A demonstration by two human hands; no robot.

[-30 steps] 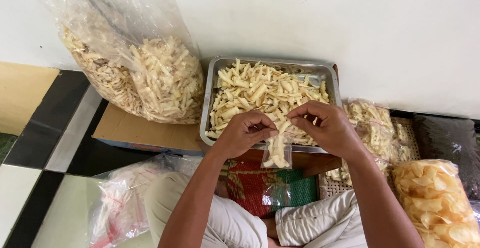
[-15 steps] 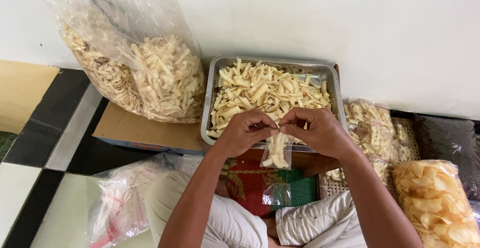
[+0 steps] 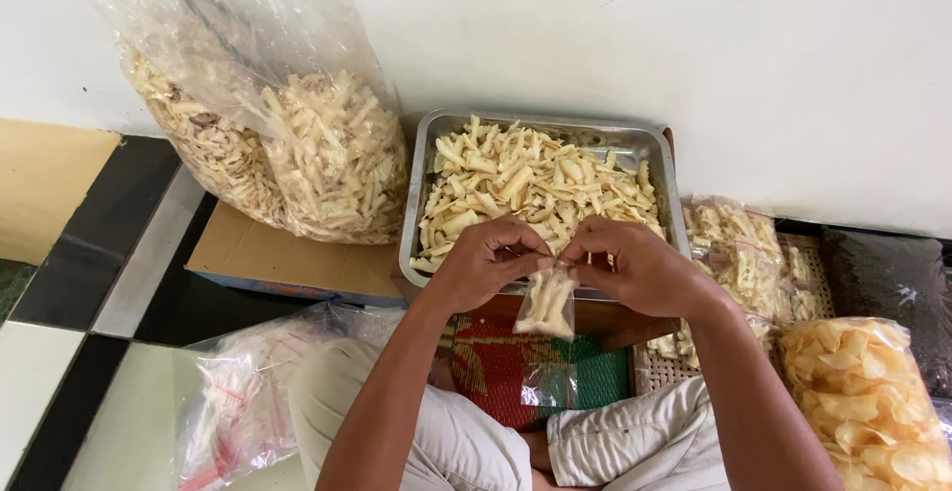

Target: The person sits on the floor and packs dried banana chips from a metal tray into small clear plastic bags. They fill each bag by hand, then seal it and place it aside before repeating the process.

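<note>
I see the small bag (image 3: 546,305) has dropped lower and now hangs just below the tray (image 3: 421,184) edge, my left hand (image 3: 486,265) and right hand (image 3: 635,268) pinching its mouth closed; filling looks finished.

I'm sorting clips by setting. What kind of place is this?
Probably a home snack-packing spot on a tiled floor. A metal tray of pale chips sits by the wall, a big plastic sack beside it, and both hands pinch a small bag at its mouth.
</note>
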